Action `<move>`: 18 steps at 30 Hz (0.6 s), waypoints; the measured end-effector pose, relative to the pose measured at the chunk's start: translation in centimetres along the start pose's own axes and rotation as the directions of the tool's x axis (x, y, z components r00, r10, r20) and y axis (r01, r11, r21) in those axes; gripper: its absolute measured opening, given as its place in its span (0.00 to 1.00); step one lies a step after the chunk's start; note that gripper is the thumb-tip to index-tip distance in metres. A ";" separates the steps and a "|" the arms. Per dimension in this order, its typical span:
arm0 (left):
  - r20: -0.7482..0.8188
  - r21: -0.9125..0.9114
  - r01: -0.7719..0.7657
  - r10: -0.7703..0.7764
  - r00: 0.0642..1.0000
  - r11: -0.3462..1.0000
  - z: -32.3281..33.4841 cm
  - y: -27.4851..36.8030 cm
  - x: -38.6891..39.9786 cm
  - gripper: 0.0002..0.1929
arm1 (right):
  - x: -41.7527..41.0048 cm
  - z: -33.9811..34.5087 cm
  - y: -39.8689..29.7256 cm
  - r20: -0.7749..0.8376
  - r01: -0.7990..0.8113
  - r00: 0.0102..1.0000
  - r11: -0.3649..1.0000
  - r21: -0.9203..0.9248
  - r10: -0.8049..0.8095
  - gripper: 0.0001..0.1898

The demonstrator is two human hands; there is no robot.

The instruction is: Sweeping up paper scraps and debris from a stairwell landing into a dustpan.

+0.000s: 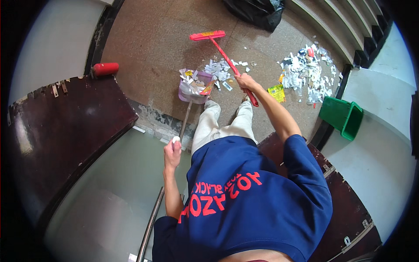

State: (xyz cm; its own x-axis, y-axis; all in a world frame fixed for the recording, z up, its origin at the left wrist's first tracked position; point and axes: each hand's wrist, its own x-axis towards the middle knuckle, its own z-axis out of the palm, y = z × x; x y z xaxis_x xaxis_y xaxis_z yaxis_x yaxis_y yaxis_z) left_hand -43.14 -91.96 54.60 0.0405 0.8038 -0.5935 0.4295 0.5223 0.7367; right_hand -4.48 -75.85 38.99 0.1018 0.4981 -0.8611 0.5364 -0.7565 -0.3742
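My left hand [172, 153] is closed on the upper end of a long-handled dustpan. The purple plastic pan [180, 93] rests on the floor before my feet, with paper scraps, clear plastic and wrappers in it. My right hand [247, 82] grips the red handle of a push broom [226, 57]. Its red and yellow bristle head [207, 35] is held beyond the pan, bristles facing away from me; whether it touches the floor I cannot tell. White paper scraps [219, 69] lie at the right edge of the pan, below the broom handle.
A larger litter heap [304, 73] lies to the right, with a yellow wrapper [277, 93] beside it. A green bin [340, 114] lies tipped by the right wall. A black plastic bag [255, 13], stairs [330, 26], a red cylinder [105, 69] and dark wooden doors [72, 121] stand around.
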 end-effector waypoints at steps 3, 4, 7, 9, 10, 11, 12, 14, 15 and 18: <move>-0.029 -0.028 0.041 -0.041 0.999 0.999 -1.0 -0.7 -0.9 0.23 | 2.5 3.3 0.3 0.008 -0.045 0.999 0.998 -0.041 0.045 0.25; -0.044 -0.051 0.056 -0.059 0.997 0.997 -1.4 -1.0 -1.1 0.22 | 2.6 4.1 0.7 0.020 -0.046 0.999 0.998 -0.048 0.047 0.25; -0.045 -0.051 0.011 -0.014 0.999 0.999 -2.4 -2.3 -1.4 0.22 | 2.8 6.6 3.9 0.009 -0.097 0.995 0.984 -0.151 0.100 0.22; -0.027 -0.064 0.028 -0.029 0.999 0.998 -2.9 -2.3 -1.4 0.22 | 2.7 7.7 7.6 -0.163 0.040 0.980 0.911 -0.411 -0.117 0.20; -0.042 -0.055 0.029 -0.031 0.999 0.998 -3.0 -2.3 -1.3 0.22 | 1.2 7.1 8.1 -0.109 0.020 0.992 0.934 -0.357 -0.063 0.20; -0.055 -0.046 0.029 -0.032 0.998 0.999 -3.0 -2.5 -1.3 0.22 | 0.1 7.1 8.8 -0.109 0.014 0.992 0.930 -0.368 -0.058 0.20; -0.047 -0.052 0.031 -0.034 0.998 0.998 -3.2 -2.8 -1.3 0.23 | -0.6 6.7 10.3 -0.110 0.000 0.993 0.911 -0.413 -0.050 0.20; -0.070 -0.045 0.090 -0.093 0.993 0.995 -3.1 -1.6 -0.9 0.22 | -1.4 6.0 14.1 -0.134 -0.041 0.990 0.867 -0.497 -0.030 0.19; -0.096 -0.031 0.098 -0.101 0.990 0.995 -3.2 -2.0 -1.4 0.21 | -2.6 5.4 14.2 -0.105 -0.025 0.994 0.858 -0.513 -0.033 0.17; -0.088 -0.075 0.122 -0.129 0.988 0.990 -2.9 -0.9 -1.4 0.21 | -3.8 3.3 18.1 -0.092 -0.054 0.996 0.812 -0.581 0.000 0.16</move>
State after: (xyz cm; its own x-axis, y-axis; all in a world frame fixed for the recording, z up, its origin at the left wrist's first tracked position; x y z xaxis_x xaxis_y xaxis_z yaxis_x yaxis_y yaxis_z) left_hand -46.16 -92.73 55.68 -0.0951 0.7518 -0.6525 0.3619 0.6367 0.6809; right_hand 2.05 -92.81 34.35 0.1787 0.5348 -0.8259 0.9167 -0.3955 -0.0577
